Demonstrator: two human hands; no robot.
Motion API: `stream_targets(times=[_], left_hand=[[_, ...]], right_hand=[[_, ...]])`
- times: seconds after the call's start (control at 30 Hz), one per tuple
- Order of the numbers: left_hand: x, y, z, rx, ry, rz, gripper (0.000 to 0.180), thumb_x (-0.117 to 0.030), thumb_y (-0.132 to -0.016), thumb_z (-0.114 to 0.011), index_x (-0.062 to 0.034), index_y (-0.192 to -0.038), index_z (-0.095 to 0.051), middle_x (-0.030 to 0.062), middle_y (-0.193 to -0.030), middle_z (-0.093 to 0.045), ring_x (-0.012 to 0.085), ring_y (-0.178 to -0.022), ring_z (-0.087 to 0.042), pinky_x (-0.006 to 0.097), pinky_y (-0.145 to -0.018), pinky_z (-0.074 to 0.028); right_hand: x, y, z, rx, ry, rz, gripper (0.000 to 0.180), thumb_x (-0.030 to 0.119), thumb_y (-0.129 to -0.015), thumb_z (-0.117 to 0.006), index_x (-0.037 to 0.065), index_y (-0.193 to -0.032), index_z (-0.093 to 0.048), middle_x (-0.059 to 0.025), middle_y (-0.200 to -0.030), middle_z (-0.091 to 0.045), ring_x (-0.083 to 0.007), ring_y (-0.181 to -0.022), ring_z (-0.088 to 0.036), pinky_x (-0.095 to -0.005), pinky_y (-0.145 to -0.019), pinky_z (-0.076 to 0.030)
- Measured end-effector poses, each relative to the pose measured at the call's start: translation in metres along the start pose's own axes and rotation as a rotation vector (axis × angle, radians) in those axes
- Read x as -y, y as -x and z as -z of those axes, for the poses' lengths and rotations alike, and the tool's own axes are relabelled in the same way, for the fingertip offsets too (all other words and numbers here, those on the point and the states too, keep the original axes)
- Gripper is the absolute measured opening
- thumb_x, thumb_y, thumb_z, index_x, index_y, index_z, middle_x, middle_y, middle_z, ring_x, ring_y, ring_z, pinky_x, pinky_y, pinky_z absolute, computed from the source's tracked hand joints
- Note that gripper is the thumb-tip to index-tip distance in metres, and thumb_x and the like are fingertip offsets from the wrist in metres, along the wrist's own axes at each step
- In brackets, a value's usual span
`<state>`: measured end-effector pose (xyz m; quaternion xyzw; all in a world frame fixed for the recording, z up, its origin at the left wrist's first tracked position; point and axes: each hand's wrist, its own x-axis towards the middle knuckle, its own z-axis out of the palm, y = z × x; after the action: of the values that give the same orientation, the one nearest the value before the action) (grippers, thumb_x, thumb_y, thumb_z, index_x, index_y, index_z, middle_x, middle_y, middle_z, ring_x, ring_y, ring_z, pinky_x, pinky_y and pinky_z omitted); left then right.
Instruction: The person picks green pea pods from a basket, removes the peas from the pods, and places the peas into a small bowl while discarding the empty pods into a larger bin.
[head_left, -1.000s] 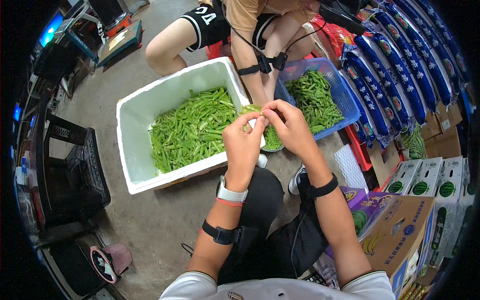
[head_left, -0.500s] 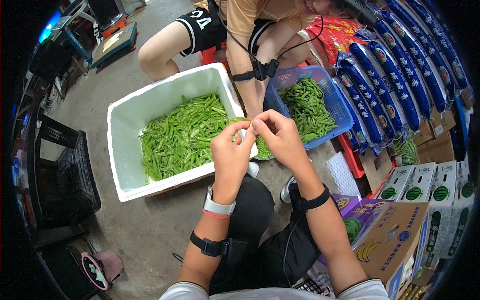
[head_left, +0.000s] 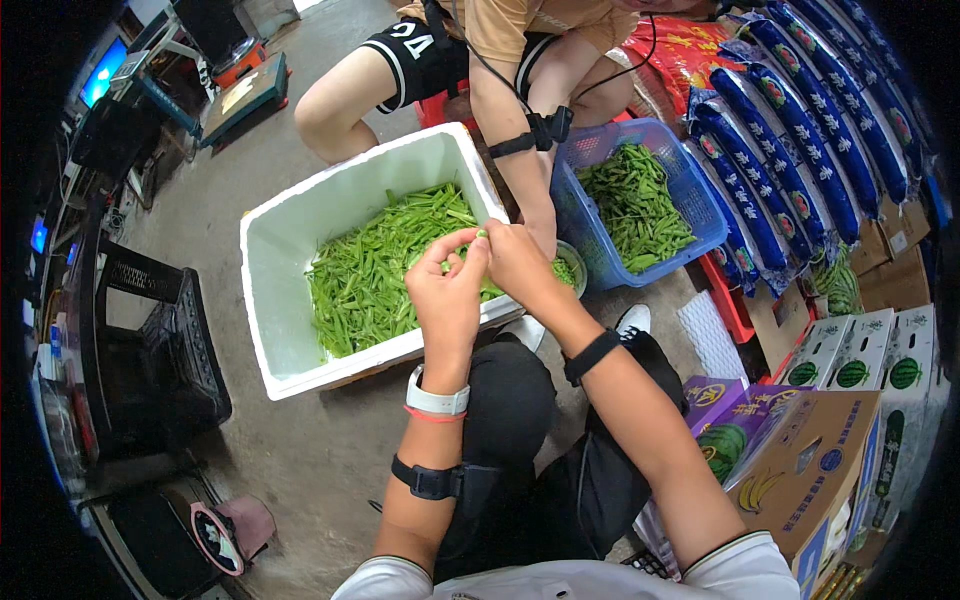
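Note:
My left hand (head_left: 446,288) and my right hand (head_left: 522,264) meet above the near right corner of a white foam box (head_left: 262,300). Their closed fingertips pinch a green pea pod (head_left: 482,234), of which only a small bit shows. Inside the box lies a broad heap of green pea pods (head_left: 375,285). Partly behind my right hand stands a small bowl of shelled peas (head_left: 570,268). Beyond it, a blue plastic basket (head_left: 706,222) holds plump pea pods (head_left: 640,205).
Across from me sits a person whose arm (head_left: 510,135) reaches down between box and basket. Blue packaged bags (head_left: 800,170) are stacked at the right, with cardboard cartons (head_left: 800,480) nearer. A black chair (head_left: 150,340) and a pink bin (head_left: 240,530) stand at left.
Both hands have shifted left relative to the box, now over its corner. Less of the pod shows between the fingers. The bowl of peas is less covered, and the view has turned slightly.

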<state>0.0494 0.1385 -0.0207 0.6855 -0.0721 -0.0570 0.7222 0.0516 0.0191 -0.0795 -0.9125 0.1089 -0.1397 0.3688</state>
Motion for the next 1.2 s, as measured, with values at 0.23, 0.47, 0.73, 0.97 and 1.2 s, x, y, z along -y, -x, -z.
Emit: stream_targets(times=[0.23, 0.47, 0.73, 0.97, 1.2], left_hand=[[0.001, -0.007, 0.021, -0.048, -0.016, -0.001, 0.017, -0.008, -0.085, -0.069, 0.0033, -0.098, -0.068, -0.0123, -0.06, -0.038, -0.0023, -0.052, -0.031, 0.017, -0.046, -0.02], [-0.001, -0.014, 0.031, -0.059, -0.097, -0.06, 0.016, -0.008, -0.084, -0.069, 0.0016, -0.096, -0.07, -0.0114, -0.059, -0.037, -0.0009, -0.053, -0.031, 0.019, -0.047, -0.022], [-0.001, -0.017, 0.052, -0.028, -0.265, -0.172, 0.015, -0.01, -0.081, -0.07, 0.0004, -0.093, -0.071, -0.0011, -0.054, -0.043, 0.0043, -0.05, -0.034, 0.026, -0.044, -0.027], [-0.008, -0.008, 0.031, 0.04, -0.155, -0.244, 0.015, -0.007, -0.082, -0.07, -0.0015, -0.096, -0.072, 0.0001, -0.061, -0.054, 0.0042, -0.052, -0.037, 0.024, -0.045, -0.028], [-0.021, 0.014, 0.001, 0.148, -0.118, -0.206, 0.013, -0.007, -0.085, -0.069, 0.0, -0.096, -0.072, -0.0056, -0.063, -0.05, 0.0009, -0.054, -0.035, 0.021, -0.046, -0.025]], right_hand=[[-0.001, -0.014, -0.017, 0.034, -0.22, 0.033, 0.017, 0.007, -0.08, -0.061, -0.004, -0.093, -0.066, -0.0232, -0.085, -0.067, -0.0397, -0.081, -0.064, -0.0422, -0.073, -0.052], [-0.027, -0.022, -0.041, 0.325, -0.231, 0.266, 0.033, 0.013, -0.085, -0.062, 0.001, -0.115, -0.059, -0.0217, -0.118, -0.06, -0.0343, -0.109, -0.058, -0.0383, -0.093, -0.045], [0.045, -0.004, 0.042, 0.385, -0.905, -0.142, 0.029, 0.02, -0.098, -0.053, -0.005, -0.11, -0.063, -0.0071, -0.096, -0.066, -0.0124, -0.086, -0.063, -0.0277, -0.076, -0.053], [0.043, 0.007, 0.06, 0.336, -1.061, -0.187, 0.02, 0.014, -0.09, -0.064, -0.004, -0.101, -0.065, -0.008, -0.088, -0.068, -0.0116, -0.075, -0.064, -0.0227, -0.066, -0.052], [0.026, 0.029, 0.097, 0.295, -1.155, -0.224, 0.021, 0.016, -0.09, -0.066, -0.004, -0.097, -0.067, -0.0083, -0.083, -0.068, -0.0116, -0.069, -0.064, -0.0218, -0.06, -0.051]])
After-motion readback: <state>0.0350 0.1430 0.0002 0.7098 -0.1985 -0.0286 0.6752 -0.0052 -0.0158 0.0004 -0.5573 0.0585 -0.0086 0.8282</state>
